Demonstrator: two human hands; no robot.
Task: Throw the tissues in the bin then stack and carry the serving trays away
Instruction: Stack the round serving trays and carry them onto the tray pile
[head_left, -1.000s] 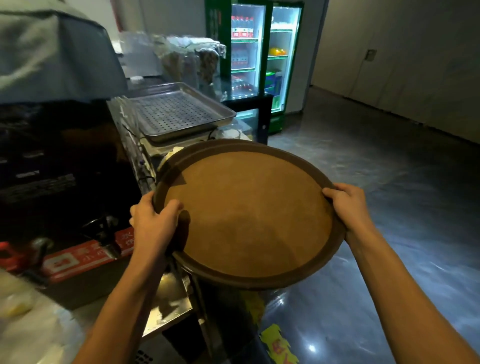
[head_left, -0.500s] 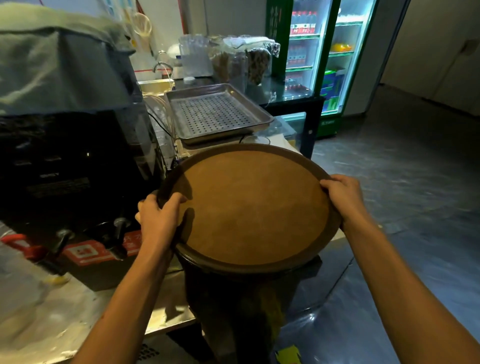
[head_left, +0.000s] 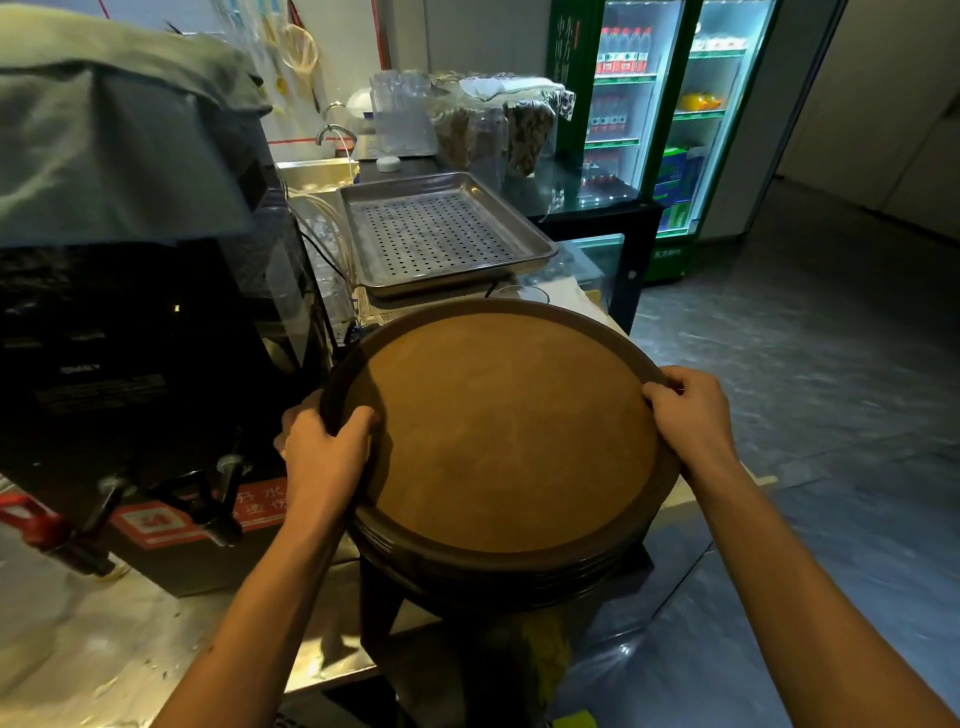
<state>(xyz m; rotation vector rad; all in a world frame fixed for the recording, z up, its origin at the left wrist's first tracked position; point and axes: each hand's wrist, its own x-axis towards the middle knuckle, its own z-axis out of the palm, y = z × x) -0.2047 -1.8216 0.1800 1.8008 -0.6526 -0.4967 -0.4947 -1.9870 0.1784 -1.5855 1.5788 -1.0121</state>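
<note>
A stack of round brown serving trays (head_left: 498, 431) fills the middle of the head view, the top one with a tan non-slip face and a dark rim. My left hand (head_left: 324, 457) grips the left rim, thumb on top. My right hand (head_left: 691, 410) grips the right rim. The stack's lower edges (head_left: 498, 577) show as layered dark rims above a dark stand at the steel counter's corner. Whether the stack rests on the stand I cannot tell. No tissues or bin are visible.
A black hot-water dispenser (head_left: 130, 364) with taps stands left on the steel counter (head_left: 104, 649). A perforated metal tray (head_left: 441, 234) lies just beyond the stack. Jars and a sink sit further back. Lit drink fridges (head_left: 665, 119) stand at the back right, beside dark tiled floor (head_left: 831, 389).
The view has swung left and closer to the counter. The trays, held in both hands, have come lower over the dark stand at the counter's corner.
</note>
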